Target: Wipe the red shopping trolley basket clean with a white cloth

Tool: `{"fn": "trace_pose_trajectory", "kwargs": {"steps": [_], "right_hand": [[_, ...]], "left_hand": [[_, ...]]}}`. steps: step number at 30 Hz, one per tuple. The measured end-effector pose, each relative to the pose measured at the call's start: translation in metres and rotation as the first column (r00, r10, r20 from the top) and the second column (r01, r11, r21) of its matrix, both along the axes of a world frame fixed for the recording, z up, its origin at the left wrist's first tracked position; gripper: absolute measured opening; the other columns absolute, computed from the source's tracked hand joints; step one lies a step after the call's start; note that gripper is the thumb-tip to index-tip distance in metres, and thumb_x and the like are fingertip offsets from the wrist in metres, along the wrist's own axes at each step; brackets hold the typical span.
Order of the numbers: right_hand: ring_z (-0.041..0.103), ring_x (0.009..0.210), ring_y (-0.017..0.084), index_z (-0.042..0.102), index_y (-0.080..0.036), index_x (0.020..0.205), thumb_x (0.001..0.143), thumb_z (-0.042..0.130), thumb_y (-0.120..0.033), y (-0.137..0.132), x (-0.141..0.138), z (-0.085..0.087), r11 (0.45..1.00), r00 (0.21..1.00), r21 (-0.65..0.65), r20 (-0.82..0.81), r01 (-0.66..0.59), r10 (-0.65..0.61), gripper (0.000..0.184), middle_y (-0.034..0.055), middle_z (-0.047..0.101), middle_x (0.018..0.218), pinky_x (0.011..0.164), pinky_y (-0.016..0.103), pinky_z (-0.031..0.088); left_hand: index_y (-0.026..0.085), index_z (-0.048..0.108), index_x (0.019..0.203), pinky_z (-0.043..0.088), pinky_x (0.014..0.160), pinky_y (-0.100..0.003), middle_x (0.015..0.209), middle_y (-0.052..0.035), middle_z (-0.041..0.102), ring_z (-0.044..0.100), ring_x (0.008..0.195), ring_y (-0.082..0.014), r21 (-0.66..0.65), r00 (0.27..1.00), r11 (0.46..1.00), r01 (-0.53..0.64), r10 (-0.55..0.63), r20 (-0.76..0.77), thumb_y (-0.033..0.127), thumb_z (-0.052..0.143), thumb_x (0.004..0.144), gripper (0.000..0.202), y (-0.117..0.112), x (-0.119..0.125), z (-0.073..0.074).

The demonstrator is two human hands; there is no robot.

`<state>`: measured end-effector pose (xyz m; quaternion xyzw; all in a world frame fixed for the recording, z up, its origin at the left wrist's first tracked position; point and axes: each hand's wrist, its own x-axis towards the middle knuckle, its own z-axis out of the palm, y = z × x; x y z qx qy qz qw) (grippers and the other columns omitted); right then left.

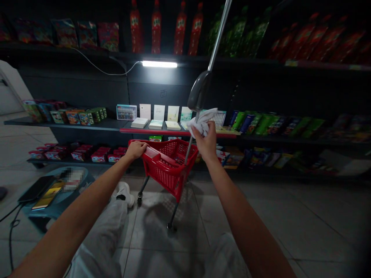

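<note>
Gripping red basket (162, 175) and white cloth (199, 124)

OK so the middle shelf (111, 124) sits just beyond both hands' fingers. Booklet stacks (140, 122) lie on it from past the left fingers (141, 146) over toward the right fingers (212, 128), small boxes (74, 116) well left of the left ones, green and blue packets (266, 123) off right of the right ones. Tiled floor (304, 216) underneath: red cart (162, 170) below the fingers, blue stool (66, 197) lower left.
</note>
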<state>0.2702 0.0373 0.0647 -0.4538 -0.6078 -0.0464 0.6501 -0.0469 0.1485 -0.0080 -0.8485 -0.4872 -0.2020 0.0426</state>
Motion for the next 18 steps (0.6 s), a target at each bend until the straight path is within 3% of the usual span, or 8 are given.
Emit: {"fn": "trace_pose_trajectory", "kwargs": {"steps": [4,7,10,13,16,18], "right_hand": [[0.068,0.092,0.025,0.057,-0.020,0.111,0.089,0.066,-0.060,-0.005,-0.005,-0.018,0.996,0.998,-0.074,0.028,-0.053,0.055,0.047,0.0116,0.068,0.103,0.082,0.040,0.059],[0.069,0.090,0.025,0.058,-0.020,0.109,0.085,0.071,-0.058,-0.008,-0.012,-0.043,0.985,0.995,-0.144,-0.011,-0.095,0.095,0.047,0.0119,0.071,0.104,0.080,0.038,0.059],[0.071,0.093,0.026,0.057,-0.020,0.112,0.082,0.073,-0.056,-0.008,-0.023,-0.071,0.972,0.990,-0.199,-0.081,-0.126,0.112,0.049,0.0121,0.073,0.108,0.083,0.038,0.059],[0.071,0.095,0.026,0.058,-0.021,0.113,0.081,0.073,-0.056,-0.010,-0.035,-0.091,0.970,0.984,-0.206,-0.148,-0.126,0.096,0.050,0.0118,0.073,0.111,0.086,0.040,0.058],[0.072,0.098,0.027,0.059,-0.021,0.112,0.082,0.074,-0.055,-0.013,-0.042,-0.102,0.973,0.985,-0.205,-0.156,-0.101,0.069,0.047,0.0116,0.074,0.112,0.090,0.041,0.057],[0.073,0.099,0.028,0.060,-0.022,0.112,0.082,0.074,-0.054,-0.015,-0.043,-0.107,0.970,0.987,-0.216,-0.144,-0.108,0.077,0.046,0.0115,0.075,0.111,0.090,0.041,0.057]], "left_hand": [[0.014,0.077,0.105,0.046,0.105,-0.043,0.112,-0.0177,0.076,0.065,0.113,-0.0289,0.110,0.995,0.989,-0.103,0.101,0.025,0.028,0.035,0.101,0.044,-0.016,0.003,0.001],[0.019,0.074,0.118,0.041,0.114,-0.043,0.129,-0.0114,0.072,0.060,0.125,-0.0253,0.184,0.992,0.981,0.068,-0.086,0.094,0.034,0.040,0.103,0.040,-0.047,0.023,0.001],[0.023,0.075,0.115,0.035,0.117,-0.051,0.127,-0.0085,0.074,0.063,0.124,-0.0253,0.087,0.982,0.981,0.171,-0.177,0.064,0.041,0.037,0.107,0.043,-0.082,0.056,0.001],[0.021,0.078,0.097,0.023,0.120,-0.064,0.102,-0.0101,0.080,0.072,0.107,-0.0289,0.012,0.982,0.987,0.161,-0.159,-0.107,0.038,0.031,0.108,0.052,-0.107,0.082,0.001],[0.018,0.078,0.089,0.036,0.112,-0.058,0.090,-0.0126,0.079,0.075,0.091,-0.0288,0.050,0.972,0.985,0.163,-0.152,-0.181,0.036,0.030,0.108,0.055,-0.123,0.092,0.002],[0.018,0.077,0.086,0.048,0.097,-0.049,0.087,-0.0135,0.079,0.076,0.086,-0.0285,0.085,0.976,0.983,0.163,-0.148,-0.162,0.041,0.032,0.108,0.056,-0.131,0.095,-0.001]]}}
